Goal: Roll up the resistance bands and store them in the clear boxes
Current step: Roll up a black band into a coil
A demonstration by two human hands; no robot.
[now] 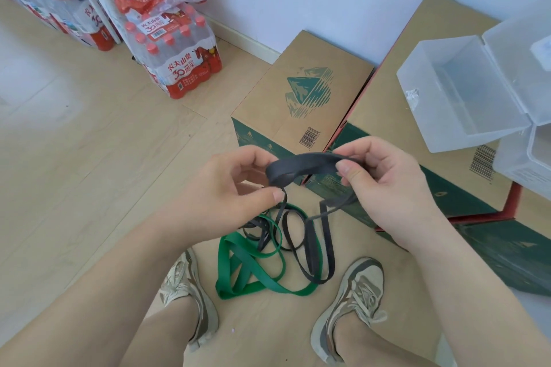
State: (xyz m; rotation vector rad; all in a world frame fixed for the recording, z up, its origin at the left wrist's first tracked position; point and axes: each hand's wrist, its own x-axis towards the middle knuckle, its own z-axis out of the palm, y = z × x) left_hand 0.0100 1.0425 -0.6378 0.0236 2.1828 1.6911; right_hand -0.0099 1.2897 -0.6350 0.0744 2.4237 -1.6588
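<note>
**At centre of the head view: dark band pinched between both hands**

Head view. At centre, the left hand (235, 191) and right hand (387, 188) are raised side by side above the floor (74, 143). Both hold the dark resistance band (304, 165). The left fingers (256, 158) curl over its 9 o'clock end with the thumb closing from below. The right thumb and forefinger pinch its 3 o'clock end, and the other right fingers are bent loosely behind. Neither hand is slack.

The held section is a flat, matte, dark grey strip, folded over itself into a short thick arc. The rest of it drops toward 6 o'clock in narrow, limp loops that reach the floor between the shoes (351, 301).

The green resistance band (238, 259) lies just beside those loops, at 7 o'clock from the hands. It is broad, flat and tangled. Dark strands cross over it, and it cannot be told whether all of them belong to the held band.

At 2 o'clock an open clear box (465, 92) of frosted, rectangular plastic, its hinged lid thrown back, rests on a large cardboard carton (417, 48). A second clear box (524, 164) shows partly at the 3 o'clock edge. A smaller carton (304, 89), printed with a green mountain, stands at 12 o'clock against the white wall. Shrink-wrapped packs of red-capped water bottles (179, 50) are stacked at 11 o'clock. Nothing lies between the hands and the open box.
</note>
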